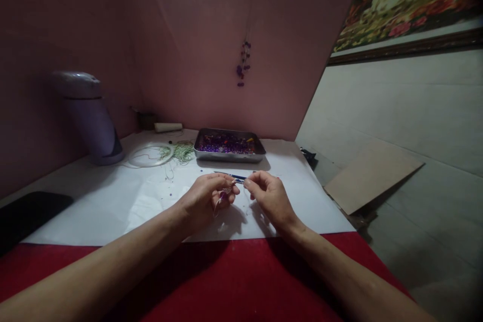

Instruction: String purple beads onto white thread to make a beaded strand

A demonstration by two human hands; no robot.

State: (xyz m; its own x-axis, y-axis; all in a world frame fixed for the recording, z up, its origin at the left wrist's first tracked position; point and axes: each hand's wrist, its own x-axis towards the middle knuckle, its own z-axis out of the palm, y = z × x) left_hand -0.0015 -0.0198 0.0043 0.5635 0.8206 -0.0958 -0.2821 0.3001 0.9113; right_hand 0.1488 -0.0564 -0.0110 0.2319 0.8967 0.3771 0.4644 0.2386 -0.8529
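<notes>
Above the white sheet (151, 211), my left hand (211, 195) is closed on a thin beaded string, with a purple bead (223, 195) hanging by its fingers. My right hand (266, 192) pinches close beside it, fingertips together near the string's end; what exactly it grips is too small to tell. A dark pen-like tool (226, 175) lies just behind both hands' fingertips. Beyond them stands a metal tray (230, 158) full of purple beads with some red and yellow pieces.
A purple flask (94, 128) stands at the left, near a clear coil (151, 162) and green threads (183, 151). A pale roll (168, 127) lies at the back. Beaded strands (243, 63) hang on the pink panel. A black object (35, 211) is at left.
</notes>
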